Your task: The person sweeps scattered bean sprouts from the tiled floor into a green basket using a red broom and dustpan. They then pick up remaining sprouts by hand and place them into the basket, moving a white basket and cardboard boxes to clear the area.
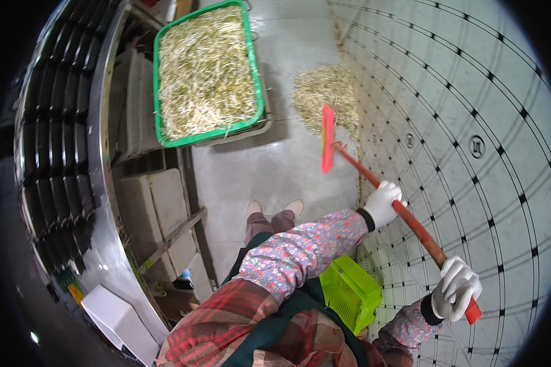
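Both my hands, in white gloves, hold the red handle of a broom. My left hand is wrapped round it nearer the head, and my right hand grips it close to its end. The handle slants away from me to the left. At its far end, the pinkish-red broom head is beside a pile of pale, thin stalks, which look like sprouts or straw, and its far tip overlaps the pile's near edge. The pile lies on the grey floor against the white tiled wall.
A green-rimmed crate heaped with similar stalks stands ahead on the left. Along the left runs a metal-edged bench with black ribbed trays. A lime-green basket sits near me by the wall. A white container is at lower left.
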`<state>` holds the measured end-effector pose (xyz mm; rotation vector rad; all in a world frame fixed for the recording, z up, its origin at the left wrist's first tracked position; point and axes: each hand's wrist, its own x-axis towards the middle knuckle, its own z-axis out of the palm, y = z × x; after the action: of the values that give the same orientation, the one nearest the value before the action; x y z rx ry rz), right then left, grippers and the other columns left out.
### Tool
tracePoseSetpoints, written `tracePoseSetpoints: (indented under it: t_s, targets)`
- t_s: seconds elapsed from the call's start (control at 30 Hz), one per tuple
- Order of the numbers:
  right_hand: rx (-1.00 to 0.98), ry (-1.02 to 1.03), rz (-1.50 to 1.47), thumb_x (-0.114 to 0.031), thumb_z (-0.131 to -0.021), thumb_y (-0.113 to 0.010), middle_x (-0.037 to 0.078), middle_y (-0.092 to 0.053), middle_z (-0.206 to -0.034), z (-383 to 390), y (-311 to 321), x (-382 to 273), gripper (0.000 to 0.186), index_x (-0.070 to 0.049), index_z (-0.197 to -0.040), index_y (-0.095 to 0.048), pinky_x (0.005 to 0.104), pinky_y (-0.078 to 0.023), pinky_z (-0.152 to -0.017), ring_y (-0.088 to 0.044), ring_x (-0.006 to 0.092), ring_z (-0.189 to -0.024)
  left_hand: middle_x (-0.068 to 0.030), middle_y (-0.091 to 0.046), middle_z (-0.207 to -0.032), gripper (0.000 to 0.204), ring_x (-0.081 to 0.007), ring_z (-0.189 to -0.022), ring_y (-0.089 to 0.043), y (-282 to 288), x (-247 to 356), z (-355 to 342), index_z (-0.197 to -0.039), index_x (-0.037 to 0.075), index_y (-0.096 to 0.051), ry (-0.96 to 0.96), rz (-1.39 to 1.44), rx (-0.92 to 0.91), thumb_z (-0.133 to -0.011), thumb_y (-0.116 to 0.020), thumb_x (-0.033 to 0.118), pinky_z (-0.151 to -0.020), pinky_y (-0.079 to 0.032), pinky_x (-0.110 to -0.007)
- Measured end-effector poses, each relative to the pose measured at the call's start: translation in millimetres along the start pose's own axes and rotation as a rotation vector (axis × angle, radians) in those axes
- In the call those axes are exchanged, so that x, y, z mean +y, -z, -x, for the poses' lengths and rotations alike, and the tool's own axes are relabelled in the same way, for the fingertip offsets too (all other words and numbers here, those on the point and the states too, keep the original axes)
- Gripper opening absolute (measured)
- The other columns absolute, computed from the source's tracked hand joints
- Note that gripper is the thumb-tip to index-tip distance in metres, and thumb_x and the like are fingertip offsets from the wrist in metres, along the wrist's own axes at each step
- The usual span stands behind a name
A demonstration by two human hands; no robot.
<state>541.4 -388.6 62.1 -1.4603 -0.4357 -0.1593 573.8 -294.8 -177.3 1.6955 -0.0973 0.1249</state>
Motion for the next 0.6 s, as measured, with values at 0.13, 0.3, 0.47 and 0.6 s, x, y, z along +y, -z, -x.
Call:
tracePoseSetpoints:
  t_s: [0.13, 0.3, 0.47, 0.6]
  targets:
    - [0.137, -0.066, -0.065, -0.019, -0.089, -0.045, -0.004, -0.044, -0.046, 49, 49, -37, 0.025, -0.012, -0.066, -0.041, 0.0238, -0.033, -0.044, -0.041, 0.007, -0.038, -0.019, -0.038, -0.13, 0.068, -0.0368, -0.125, -0.032, -10, 33, 69, -0.127, 0.007, -0.041, -0.046, 0.198, -0.35, -0.066, -0.069, 0.01, -0.105, -0.028, -0.043]
    - [0.687, -0.265, -0.04, -0.022, -0.092, -0.046, 0.001, -0.046, -0.058, 169, 136, -30, 0.025, -0.008, -0.072, -0.043, 0.0278, -0.041, -0.068, -0.044, 0.0127, -0.052, -0.0185, -0.041, -0.133, 0.061, -0.0345, -0.127, -0.034, 51, -27, 137, -0.129, 0.007, -0.043, 0.319, 0.132, -0.587, -0.074, -0.068, 0.017, -0.105, -0.029, -0.042]
    - [1.538, -0.716, 0.566, -0.036, -0.086, -0.06, 0.013, -0.061, -0.101, 285, 191, 22, 0.042, 0.003, -0.1, -0.061, 0.0383, -0.047, -0.08, -0.06, 0.0261, -0.088, -0.0172, -0.061, -0.108, 0.045, -0.0307, -0.102, -0.059, 204, -131, 208, -0.117, 0.005, -0.054, 0.752, -0.405, -0.262, -0.079, -0.065, 0.026, -0.089, -0.046, -0.038]
    - [1.404, -1.029, 0.916, -0.034, -0.084, -0.061, 0.011, -0.061, -0.097, 323, 179, 58, 0.038, 0.001, -0.099, -0.061, 0.0366, -0.047, -0.074, -0.058, 0.0241, -0.083, -0.0155, -0.063, -0.106, 0.041, -0.0248, -0.1, -0.061, 311, -144, 290, -0.112, 0.002, -0.057, 1.161, -0.321, 0.074, -0.08, -0.065, 0.028, -0.087, -0.048, -0.033]
